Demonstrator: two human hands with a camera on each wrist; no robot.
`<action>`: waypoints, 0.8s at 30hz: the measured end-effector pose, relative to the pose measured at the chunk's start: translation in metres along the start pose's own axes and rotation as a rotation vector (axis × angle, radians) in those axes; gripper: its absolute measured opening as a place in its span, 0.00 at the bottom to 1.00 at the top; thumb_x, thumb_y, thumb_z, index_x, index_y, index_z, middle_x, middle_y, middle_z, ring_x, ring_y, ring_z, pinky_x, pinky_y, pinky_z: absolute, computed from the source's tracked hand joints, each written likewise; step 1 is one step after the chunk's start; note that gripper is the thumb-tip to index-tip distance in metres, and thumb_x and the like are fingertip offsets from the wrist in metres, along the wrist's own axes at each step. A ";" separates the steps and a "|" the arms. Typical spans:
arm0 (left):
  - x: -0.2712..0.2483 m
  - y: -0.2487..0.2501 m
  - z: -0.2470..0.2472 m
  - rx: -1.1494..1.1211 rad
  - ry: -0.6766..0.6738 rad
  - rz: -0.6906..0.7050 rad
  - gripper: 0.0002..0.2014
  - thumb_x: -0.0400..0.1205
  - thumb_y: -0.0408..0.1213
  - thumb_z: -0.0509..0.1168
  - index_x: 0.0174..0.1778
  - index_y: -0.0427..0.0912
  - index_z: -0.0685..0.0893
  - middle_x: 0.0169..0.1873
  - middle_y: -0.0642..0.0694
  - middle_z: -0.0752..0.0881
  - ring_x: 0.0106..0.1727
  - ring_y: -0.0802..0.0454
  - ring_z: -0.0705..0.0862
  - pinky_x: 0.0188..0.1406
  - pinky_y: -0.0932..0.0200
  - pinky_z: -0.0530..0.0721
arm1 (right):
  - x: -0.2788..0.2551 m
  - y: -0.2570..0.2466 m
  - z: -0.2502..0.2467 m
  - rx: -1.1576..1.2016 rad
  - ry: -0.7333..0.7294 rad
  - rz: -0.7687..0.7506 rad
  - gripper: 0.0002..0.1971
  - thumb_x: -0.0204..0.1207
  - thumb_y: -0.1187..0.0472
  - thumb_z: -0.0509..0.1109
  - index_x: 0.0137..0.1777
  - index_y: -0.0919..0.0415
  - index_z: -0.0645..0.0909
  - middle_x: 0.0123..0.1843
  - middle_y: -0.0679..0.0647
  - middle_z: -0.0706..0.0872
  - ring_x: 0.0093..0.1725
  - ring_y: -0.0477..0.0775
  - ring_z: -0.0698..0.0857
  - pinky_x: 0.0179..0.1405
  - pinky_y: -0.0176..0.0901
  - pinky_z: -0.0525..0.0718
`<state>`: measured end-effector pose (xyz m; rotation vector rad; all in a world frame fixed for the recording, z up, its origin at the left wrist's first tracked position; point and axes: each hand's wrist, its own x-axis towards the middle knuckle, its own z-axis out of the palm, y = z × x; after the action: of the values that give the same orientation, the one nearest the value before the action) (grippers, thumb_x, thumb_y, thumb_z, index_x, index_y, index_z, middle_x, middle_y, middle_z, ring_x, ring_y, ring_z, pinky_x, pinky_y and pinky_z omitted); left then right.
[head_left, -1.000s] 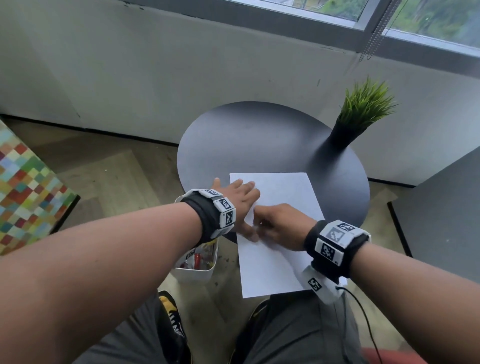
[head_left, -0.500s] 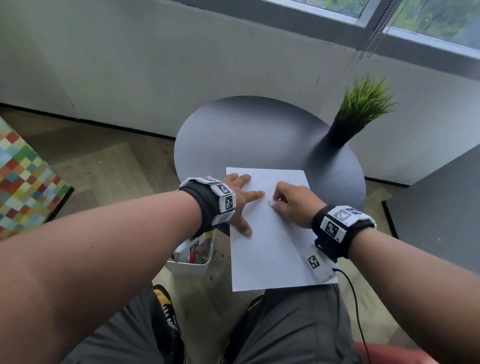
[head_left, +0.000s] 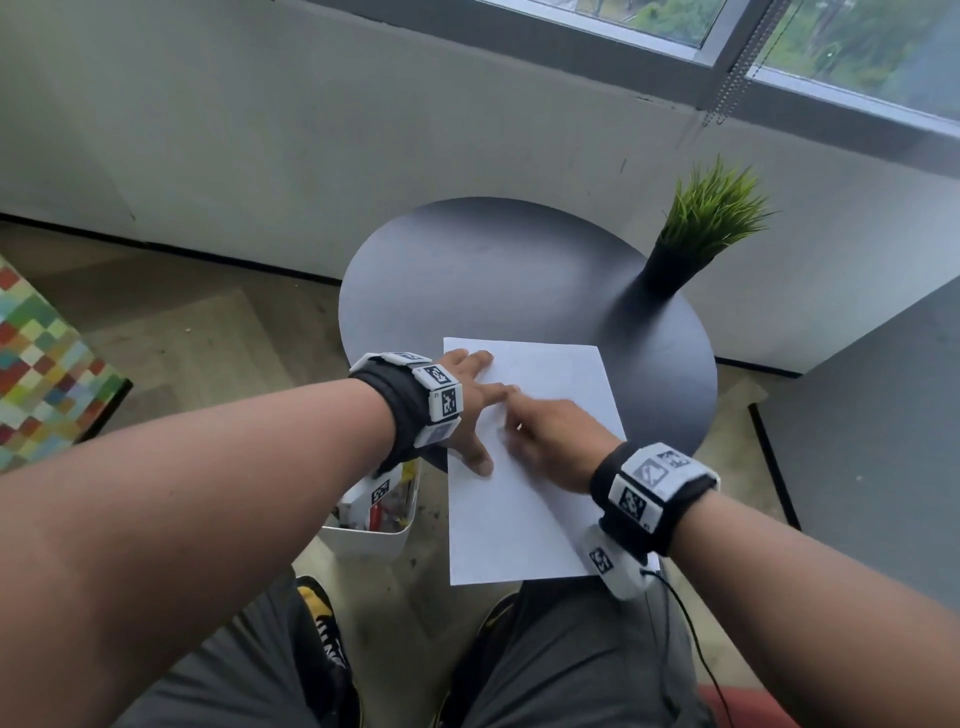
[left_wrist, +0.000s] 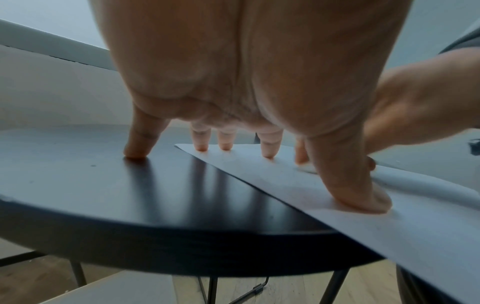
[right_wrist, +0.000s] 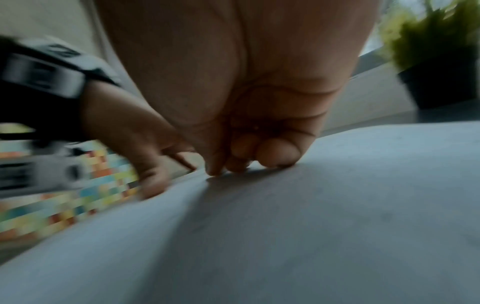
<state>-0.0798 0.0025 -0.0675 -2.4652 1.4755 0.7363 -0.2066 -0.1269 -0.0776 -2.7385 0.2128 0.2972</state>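
Pretty roomy past the paper (head_left: 524, 519): the dark round surface (head_left: 493, 270) beyond its far edge is open, a hand could slide through there. Only real thing standing up is the potted plant (head_left: 696, 234), beyond the paper's far right corner, well apart from it. On the paper itself, the left hand (head_left: 467, 410) and right hand (head_left: 550, 447) sit close together and crowd its middle. A white bin (head_left: 363, 540) stands on the floor under its left edge.
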 end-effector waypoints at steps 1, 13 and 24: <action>0.000 -0.001 0.000 0.009 -0.004 -0.002 0.55 0.69 0.68 0.76 0.87 0.68 0.50 0.89 0.45 0.42 0.89 0.39 0.41 0.80 0.28 0.59 | -0.006 -0.007 0.004 0.002 -0.043 -0.074 0.06 0.81 0.54 0.64 0.52 0.56 0.76 0.44 0.54 0.85 0.44 0.59 0.80 0.46 0.50 0.81; -0.001 0.007 0.000 0.009 0.000 -0.017 0.58 0.65 0.72 0.76 0.87 0.64 0.52 0.88 0.44 0.44 0.88 0.38 0.43 0.80 0.30 0.61 | -0.018 -0.003 -0.001 -0.062 -0.050 -0.098 0.08 0.82 0.53 0.62 0.43 0.52 0.69 0.40 0.51 0.80 0.40 0.57 0.75 0.41 0.48 0.77; -0.009 0.009 -0.002 0.030 -0.007 -0.014 0.58 0.67 0.71 0.75 0.88 0.63 0.49 0.88 0.45 0.42 0.88 0.39 0.41 0.79 0.26 0.60 | -0.015 -0.015 0.007 -0.065 -0.051 -0.042 0.09 0.83 0.54 0.60 0.53 0.59 0.74 0.49 0.59 0.85 0.49 0.64 0.81 0.42 0.50 0.75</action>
<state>-0.0904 0.0040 -0.0609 -2.4460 1.4541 0.7140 -0.2198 -0.1087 -0.0750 -2.7913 0.1343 0.3674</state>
